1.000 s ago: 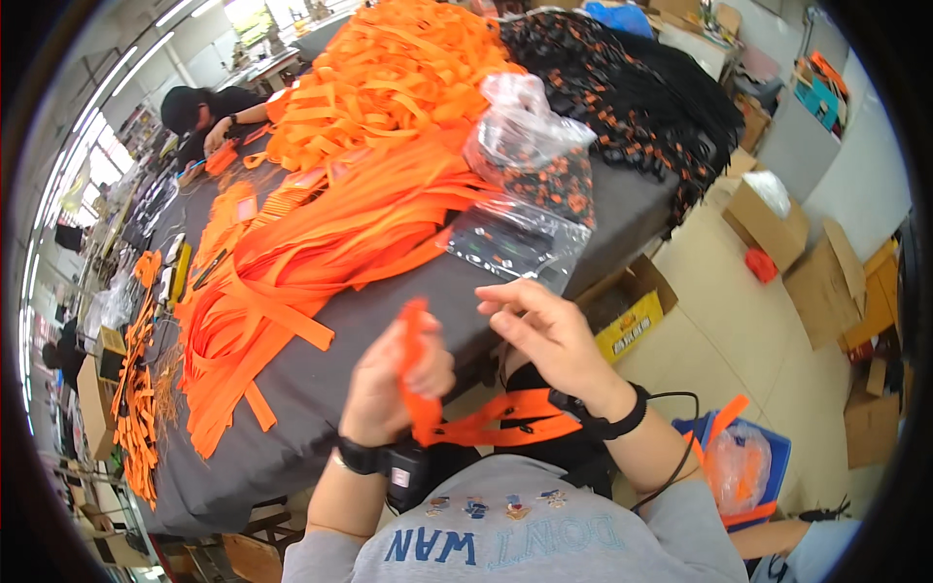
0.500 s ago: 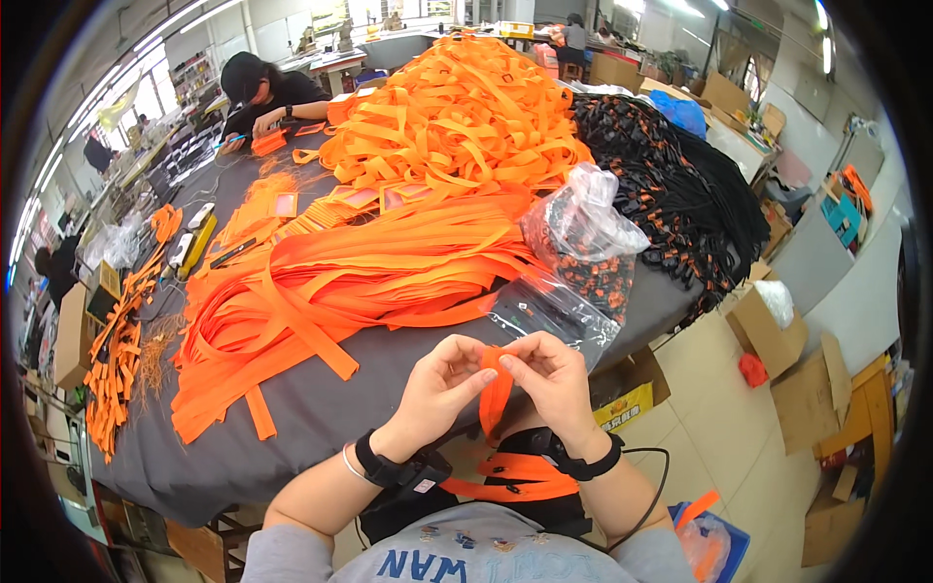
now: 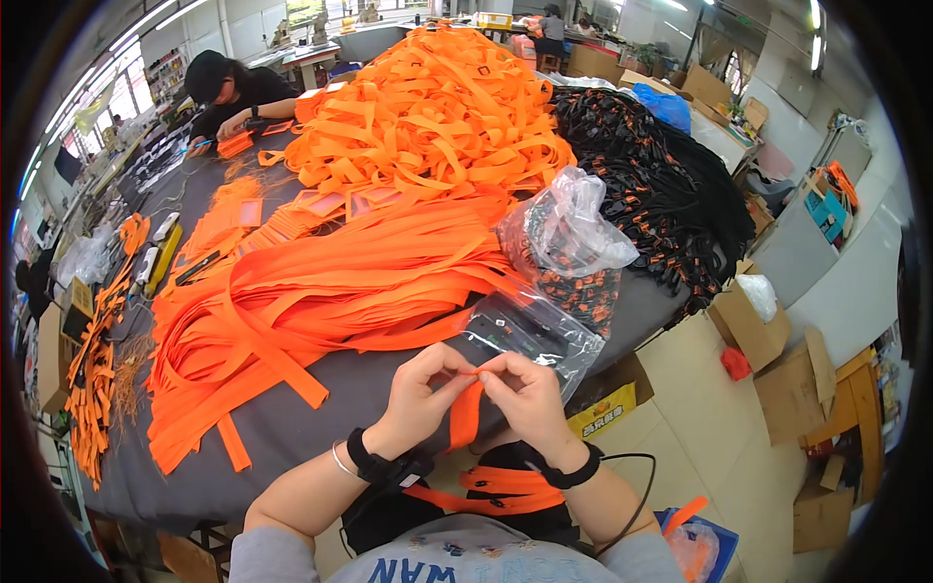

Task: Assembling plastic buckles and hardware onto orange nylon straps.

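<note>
I've got both hands up together at the near edge of the worktop (image 3: 321,432), the left hand (image 3: 420,394) and the right hand (image 3: 530,396) meeting fingertip to fingertip, each pinching the top end of one short orange strap (image 3: 466,413) that hangs straight down between my wrists; fingers closed tight on it, no gap to speak of. Just beyond my right hand lies a flat clear plastic bag (image 3: 533,332) with dark parts in it, and behind that a puffed-up clear bag (image 3: 569,233) of small black-and-orange pieces. To my left a long fan of orange webbing strips (image 3: 321,291) spreads over the grey cloth, with a taller orange heap (image 3: 428,117) farther back and a black pile (image 3: 671,194) off to the right. Another person (image 3: 233,92) in dark clothes leans over the far end. More orange strap (image 3: 496,486) sits across my lap
</note>
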Tool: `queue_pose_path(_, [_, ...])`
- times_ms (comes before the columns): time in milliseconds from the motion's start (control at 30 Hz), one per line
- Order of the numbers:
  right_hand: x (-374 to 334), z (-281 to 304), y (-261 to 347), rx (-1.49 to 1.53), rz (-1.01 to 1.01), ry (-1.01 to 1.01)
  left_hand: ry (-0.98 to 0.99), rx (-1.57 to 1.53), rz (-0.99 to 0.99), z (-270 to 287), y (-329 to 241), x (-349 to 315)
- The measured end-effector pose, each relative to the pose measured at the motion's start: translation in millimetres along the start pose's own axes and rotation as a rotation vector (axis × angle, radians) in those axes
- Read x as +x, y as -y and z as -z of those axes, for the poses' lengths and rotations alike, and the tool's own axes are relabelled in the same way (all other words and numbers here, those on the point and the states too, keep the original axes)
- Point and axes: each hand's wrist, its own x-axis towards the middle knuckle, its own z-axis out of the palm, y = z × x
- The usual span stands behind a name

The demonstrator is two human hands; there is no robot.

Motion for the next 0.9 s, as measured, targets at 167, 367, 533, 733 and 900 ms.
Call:
queue_pose_path(167, [1.3,-2.7,-17.5,0.586,-0.291,0.038,0.010,0.176,-0.214,2.9,5.3,-6.6])
queue_pose_path(367, [6.3,-8.7,-20.0,0.685,-0.277,-0.013,-0.017,-0.288,0.112,0.5,6.1,-2.5])
queue_pose_path(533, [17.8,27.6,18.2,0.197,-0.217,0.002,0.026,-0.141,0.016,0.5,9.4,-3.8])
queue_pose_path(733, [93.5,115.1,73.1,-0.544,0.461,-0.517,0.072,-0.289,0.167,-2.5,12.7,-8.4])
queue_pose_path(900, [157.1,142.4,39.8,-1.073,0.156,0.100,0.125,-0.283,0.201,-6.6,15.8,-7.5])
